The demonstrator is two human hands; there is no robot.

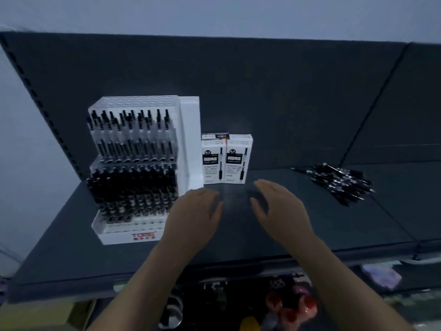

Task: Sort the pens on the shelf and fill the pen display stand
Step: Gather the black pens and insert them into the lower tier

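- Lowest in the head view, under the shelf edge, lie blurred red, pink and yellow goods (293, 304). They are too smeared to count or name.
- One dark grey metal shelf (59, 247) carries everything else.
- Two bare hands reach in over it, side by side and apart.
  - The left hand (193, 216) is palm down just beside the stand's right front corner. Its grip is open, fingers straight, holding nothing; I cannot tell whether it touches the stand.
  - The right hand (279, 209) is turned on edge, thumb spread. Its grip is also open and empty.
- One white tiered pen display stand with clear plastic fronts (143, 168) stands at the left of the shelf.
  - Its front lip bears red lettering that seems to read "TOME", with smaller blurred characters beneath.
  - Black pens stand upright in the upper and middle tiers, too crowded to count.
  - The front tier is only partly filled.
- Just right of the stand stand three white upright pen boxes (226, 161), two in front and touching, one partly hidden behind.
  - Each front box shows "0.5" in a black circle, a black label block and a drawn pen. The small print is unreadable.
- Well off to the right lies one loose heap of black pens (341, 182), overlapping and uncountable.
- Behind everything rises the dark grey back panel (238, 91).
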